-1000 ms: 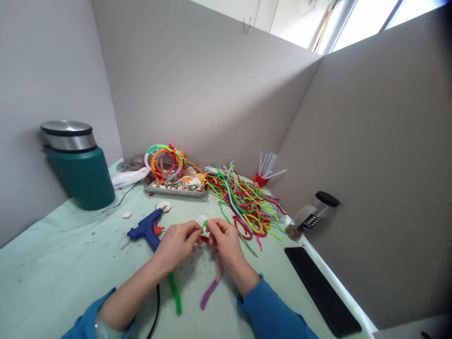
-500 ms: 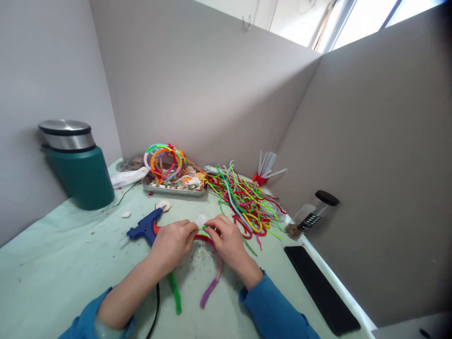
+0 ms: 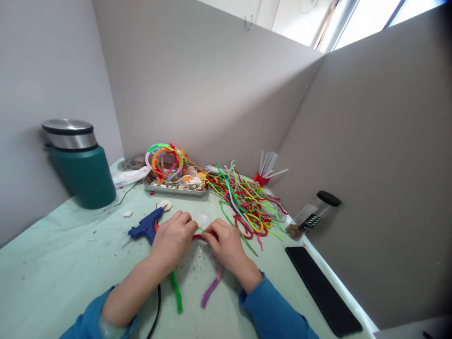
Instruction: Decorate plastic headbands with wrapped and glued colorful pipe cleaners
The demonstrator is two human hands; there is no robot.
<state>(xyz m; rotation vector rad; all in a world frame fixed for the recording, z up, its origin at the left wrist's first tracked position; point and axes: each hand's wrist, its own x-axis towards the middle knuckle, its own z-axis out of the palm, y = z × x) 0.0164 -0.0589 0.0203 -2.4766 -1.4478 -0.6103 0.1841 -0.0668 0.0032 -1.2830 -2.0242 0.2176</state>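
A curved headband [image 3: 211, 292] wrapped in fuzzy pipe cleaner arches between my hands, red at the top, with one green end and one purple end lying toward me. My left hand [image 3: 176, 235] pinches at the left of the red top, its fingertips mostly hidden. From the other side, my right hand [image 3: 224, 242] is closed with thumb and fingers pinching there too. A thin green pipe cleaner [image 3: 201, 230] shows between the two hands. Beside my left hand lies a blue hot glue gun [image 3: 146, 227], its handle partly covered. Just beyond my fingers is a small whitish translucent disc [image 3: 202, 220].
Behind are a metal tray [image 3: 176, 190] of shells with colourful pipe-cleaner rings [image 3: 165, 162] and a pipe-cleaner pile [image 3: 247, 202]. A green flask [image 3: 83, 174] stands left; white glue sticks [image 3: 269, 165], a clear jar [image 3: 316, 212] and a black slab [image 3: 321, 289] are right.
My right hand has shifted slightly down and left over the band, covering more of its right curve. My left hand stays nearly in place. The view has moved a little.
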